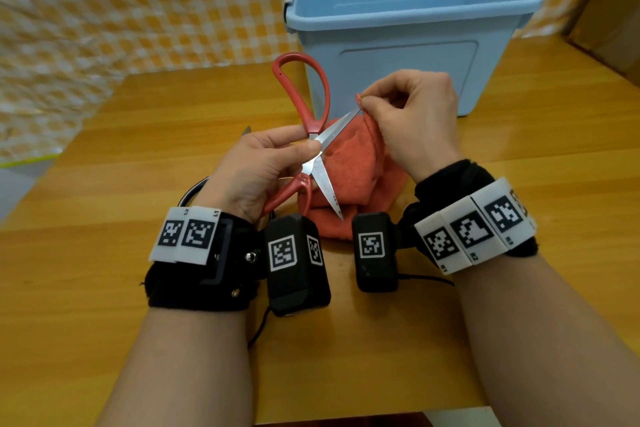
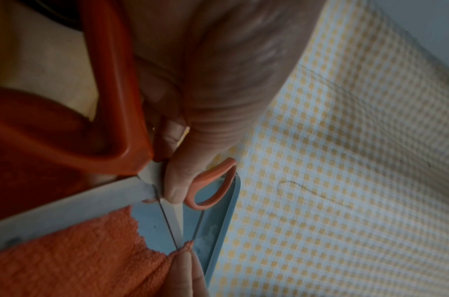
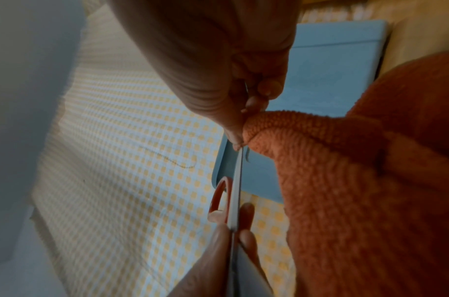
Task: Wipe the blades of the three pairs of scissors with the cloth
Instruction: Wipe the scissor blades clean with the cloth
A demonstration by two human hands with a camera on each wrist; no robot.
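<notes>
Red-handled scissors (image 1: 313,135) are held above the table with their blades spread wide. My left hand (image 1: 308,149) grips them at the pivot, thumb on top. One blade (image 3: 237,191) points up and right to my right hand (image 1: 363,104), which pinches a fold of the orange cloth (image 1: 353,166) around that blade's tip. The other blade points down toward my wrists, bare. The rest of the cloth (image 3: 345,180) hangs and lies bunched on the table under the scissors. In the left wrist view the bare blade (image 2: 66,205) crosses above the cloth (image 2: 78,257).
A light blue plastic bin (image 1: 398,55) stands open just behind my hands on the wooden table (image 1: 104,253). A metal tip (image 1: 246,130) and a dark handle loop (image 1: 190,194) of other scissors show from under my left hand. A yellow checked curtain hangs behind.
</notes>
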